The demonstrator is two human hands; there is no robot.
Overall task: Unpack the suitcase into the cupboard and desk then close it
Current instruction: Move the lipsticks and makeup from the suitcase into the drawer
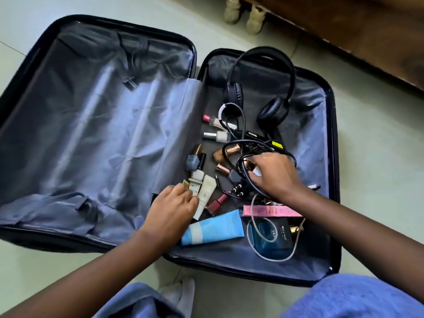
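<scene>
Pinching a small sachet between thumb and fingertips, the left hand (175,206) works at the cluster of nail polish bottles (195,165) and a pale tube (205,196) near the middle hinge of the suitcase (330,138). The right hand (274,174) lies curled over a tangle of black cables (246,154), its fingers (257,179) hooked round one loop and something small and white tucked under them.

Both hands are in the right half of the suitcase, which lies wide open on the pale tiled floor (378,138). It is a dark hard shell lined in greyish-blue cloth; its left half holds only slack lining and loose straps. Beyond the cables, toward the far edge of that right half, sit black headphones (270,92). Nearer the person lie a blue tube (215,228), a pink box (273,211) and a blue perfume box (270,237) ringed by a grey cord. Past the suitcase stands dark wooden furniture (367,28), with tan shoes (245,14) beside it.
</scene>
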